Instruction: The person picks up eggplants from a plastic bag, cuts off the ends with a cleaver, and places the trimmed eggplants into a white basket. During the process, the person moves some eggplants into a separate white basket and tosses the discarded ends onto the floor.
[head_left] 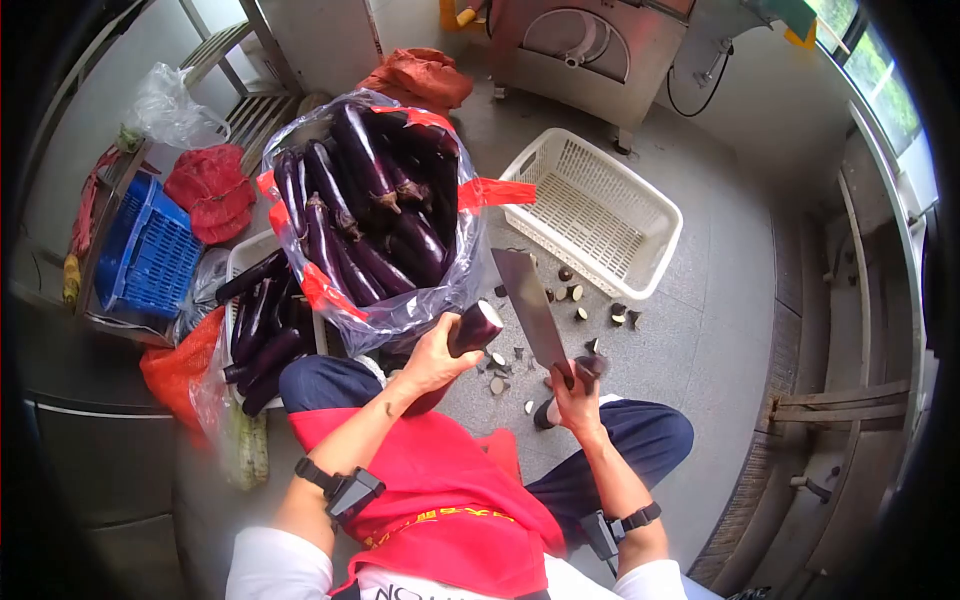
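Observation:
My left hand (437,358) is wrapped round an eggplant (472,330), whose pale, cut end faces up and to the right. In my right hand (578,402) is a cleaver (532,305), gripped by its handle with the broad blade pointing up and away from me. A dark, blurred piece (592,368) shows beside the fingers of that hand. Just beyond my left hand stands a clear plastic bag (375,325) full of whole eggplants (362,165). Cut eggplant ends (575,292) lie scattered over the floor around the blade.
A white plastic basket (660,240) sits on the grey floor (705,330) ahead. More eggplants (275,345) fill a white crate (240,262) at left, near a blue crate (150,250) and orange netting (190,365). A metal machine (590,90) stands at the back.

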